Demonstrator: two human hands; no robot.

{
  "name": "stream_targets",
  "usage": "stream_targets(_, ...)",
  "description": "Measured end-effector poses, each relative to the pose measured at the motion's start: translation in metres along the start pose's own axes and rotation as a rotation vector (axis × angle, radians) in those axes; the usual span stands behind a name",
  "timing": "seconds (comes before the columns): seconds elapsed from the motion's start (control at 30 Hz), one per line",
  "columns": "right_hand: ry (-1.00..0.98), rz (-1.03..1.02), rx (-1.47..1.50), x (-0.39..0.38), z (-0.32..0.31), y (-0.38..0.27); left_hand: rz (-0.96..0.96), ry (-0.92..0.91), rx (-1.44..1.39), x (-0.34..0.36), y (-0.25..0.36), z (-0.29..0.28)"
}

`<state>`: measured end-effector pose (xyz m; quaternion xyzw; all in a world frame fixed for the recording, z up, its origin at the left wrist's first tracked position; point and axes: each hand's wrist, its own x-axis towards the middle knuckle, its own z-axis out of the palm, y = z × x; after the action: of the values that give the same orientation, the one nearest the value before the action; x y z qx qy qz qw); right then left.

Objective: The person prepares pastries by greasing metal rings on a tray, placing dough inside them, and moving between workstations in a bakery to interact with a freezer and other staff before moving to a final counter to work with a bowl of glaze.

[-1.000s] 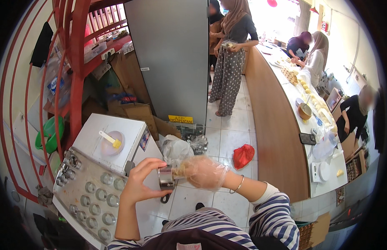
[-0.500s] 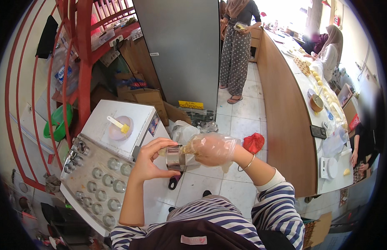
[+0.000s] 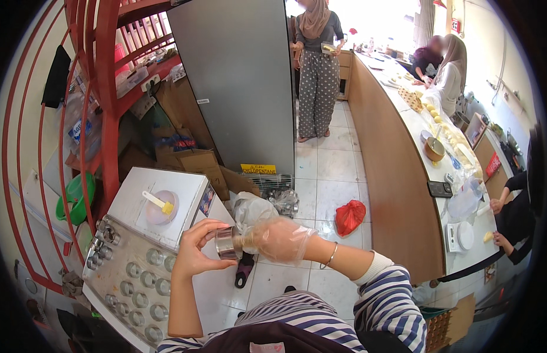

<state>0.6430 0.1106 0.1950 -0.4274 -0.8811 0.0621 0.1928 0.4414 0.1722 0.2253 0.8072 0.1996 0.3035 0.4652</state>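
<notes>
My left hand (image 3: 194, 253) grips a metal ring (image 3: 228, 242) sideways between thumb and fingers. My right hand (image 3: 279, 241), in a loose clear plastic glove, is closed at the ring's right side, with tan material at its blurred fingers; what it holds is hard to make out. Below and left, a metal tray (image 3: 111, 273) bears several rings (image 3: 148, 279) and small metal moulds (image 3: 102, 250). Just beyond my hands, a pale bowl (image 3: 157, 215) with a white-handled yellow brush (image 3: 165, 206) rests on a white box-like top (image 3: 135, 188).
A tall grey fridge (image 3: 232, 94) stands ahead, a person (image 3: 314, 94) beside it. A long counter (image 3: 379, 176) on the right holds dough, bowls and a scale (image 3: 460, 235), with co-workers (image 3: 450, 88) behind it. A red bag (image 3: 348, 217) lies on the floor. Red railings (image 3: 108, 135) line the left.
My view has shifted slightly; both my hands stay together at the ring, the gloved one still moving. The standing person has turned a little, and the right-hand co-worker's hands have come onto the counter.
</notes>
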Motion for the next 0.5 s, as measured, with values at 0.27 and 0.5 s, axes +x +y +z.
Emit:
stream_targets(0.27,-0.504,0.154,0.971,-0.008,-0.003,0.005,-0.067,-0.073,0.114,-0.014,-0.013,0.016)
stream_targets(0.5,-0.164,0.087,0.478,-0.008,-0.003,0.007,-0.066,-0.009,0.189,-0.018,-0.002,0.021)
